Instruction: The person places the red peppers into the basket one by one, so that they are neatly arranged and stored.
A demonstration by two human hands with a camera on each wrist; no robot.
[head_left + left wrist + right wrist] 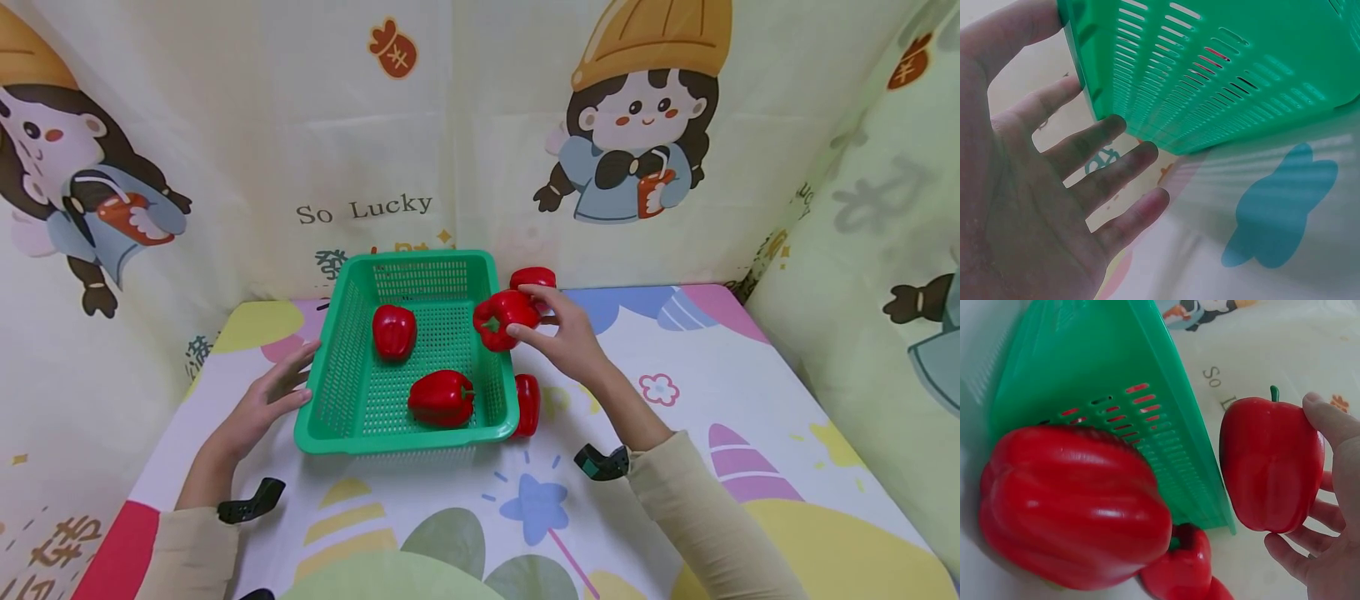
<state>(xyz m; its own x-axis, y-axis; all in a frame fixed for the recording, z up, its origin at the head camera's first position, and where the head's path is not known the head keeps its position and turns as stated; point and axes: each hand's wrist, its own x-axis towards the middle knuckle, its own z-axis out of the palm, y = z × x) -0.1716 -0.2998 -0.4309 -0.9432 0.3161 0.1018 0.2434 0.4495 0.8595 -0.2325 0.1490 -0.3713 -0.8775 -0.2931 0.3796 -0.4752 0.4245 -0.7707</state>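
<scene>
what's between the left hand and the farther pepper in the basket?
The left basket wall stands between the left hand and the farther pepper; head view shows it.

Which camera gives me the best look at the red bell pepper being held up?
The right wrist view: it shows the held red bell pepper large and side-on, with its green stem. In the head view it's smaller, overlapping the green basket. The left wrist view shows only unidentifiable red slivers through slots.

Fingers spread, the left hand opens flat as the right hand grips, both forearms extended forward.
</scene>
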